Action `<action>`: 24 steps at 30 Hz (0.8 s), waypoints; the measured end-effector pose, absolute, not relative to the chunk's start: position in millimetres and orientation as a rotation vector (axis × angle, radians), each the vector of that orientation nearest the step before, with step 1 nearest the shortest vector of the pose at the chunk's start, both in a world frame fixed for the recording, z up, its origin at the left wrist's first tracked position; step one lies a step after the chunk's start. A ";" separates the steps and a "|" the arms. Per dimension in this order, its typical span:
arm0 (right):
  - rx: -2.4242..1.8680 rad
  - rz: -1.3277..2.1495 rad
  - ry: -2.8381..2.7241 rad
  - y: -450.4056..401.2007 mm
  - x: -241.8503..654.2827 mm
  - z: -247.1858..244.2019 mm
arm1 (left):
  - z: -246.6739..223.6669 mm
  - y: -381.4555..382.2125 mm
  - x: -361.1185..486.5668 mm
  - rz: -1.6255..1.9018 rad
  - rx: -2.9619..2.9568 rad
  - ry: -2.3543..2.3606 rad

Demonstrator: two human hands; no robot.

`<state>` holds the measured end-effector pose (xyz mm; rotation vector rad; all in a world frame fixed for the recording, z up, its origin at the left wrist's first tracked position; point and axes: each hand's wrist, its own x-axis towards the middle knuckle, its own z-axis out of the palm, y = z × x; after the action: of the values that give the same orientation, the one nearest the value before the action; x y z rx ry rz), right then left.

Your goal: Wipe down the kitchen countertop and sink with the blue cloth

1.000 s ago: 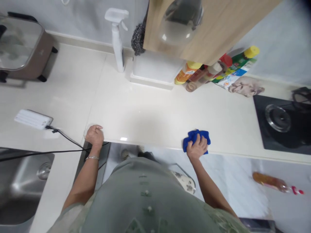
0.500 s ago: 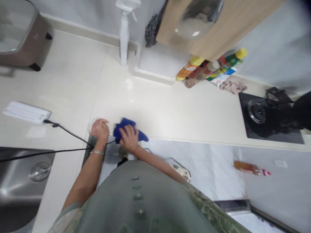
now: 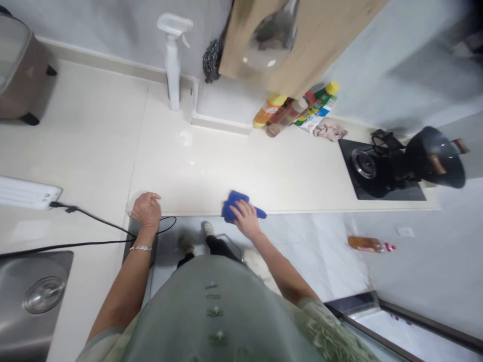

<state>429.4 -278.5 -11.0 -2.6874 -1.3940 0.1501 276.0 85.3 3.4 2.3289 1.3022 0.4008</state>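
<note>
My right hand [image 3: 245, 217] presses a blue cloth [image 3: 234, 202] against the front edge of the cream countertop [image 3: 211, 171]. Its fingers lie over the cloth, and one corner sticks out to the right. Farther left, my left hand [image 3: 146, 208] rests in a loose fist on the counter's edge, a bracelet at its wrist. Nothing shows in that fist. Beside it runs a black cable [image 3: 101, 219], which leads to a white device [image 3: 28, 192] lying on the counter.
A metal sink [image 3: 37, 322] lies at lower left, a brown cooker [image 3: 18, 75] at upper left. A white spray bottle [image 3: 172, 70] stands by the wall. Several condiment bottles [image 3: 269, 109] sit beneath a hanging wooden board [image 3: 313, 45]. On the right is a black stove [image 3: 377, 176] with a wok [image 3: 437, 156].
My right hand has slid the blue cloth to the right along the counter edge, away from my left hand. The left hand stays in place on the counter; the camera view has shifted.
</note>
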 end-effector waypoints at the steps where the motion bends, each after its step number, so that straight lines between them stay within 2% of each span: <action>1: -2.711 0.131 -1.364 -296.7 438.1 -9.1 | 3.8 85.7 275.1 0.399 2.336 1.280; 6: -2.796 0.051 -1.111 -384.0 486.4 -6.7 | 8.5 87.8 273.9 0.358 2.319 1.309; 10: -2.886 -0.091 -0.659 -399.2 531.9 -18.6 | 13.0 89.1 276.7 0.337 2.258 1.421; 14: -3.045 -0.063 -0.030 -345.1 577.3 -20.7 | 13.2 90.3 276.7 0.313 2.294 1.386; 16: -3.080 0.028 0.083 -306.0 602.4 -14.3 | 11.1 91.1 275.4 0.291 2.308 1.404; 24: -3.074 0.116 -0.368 -137.8 679.3 7.8 | 6.4 91.8 273.6 0.303 2.347 1.461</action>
<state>679.3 -137.8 7.8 -3.0738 -0.3680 0.1162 273.6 91.8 6.4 2.3465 1.4612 0.3029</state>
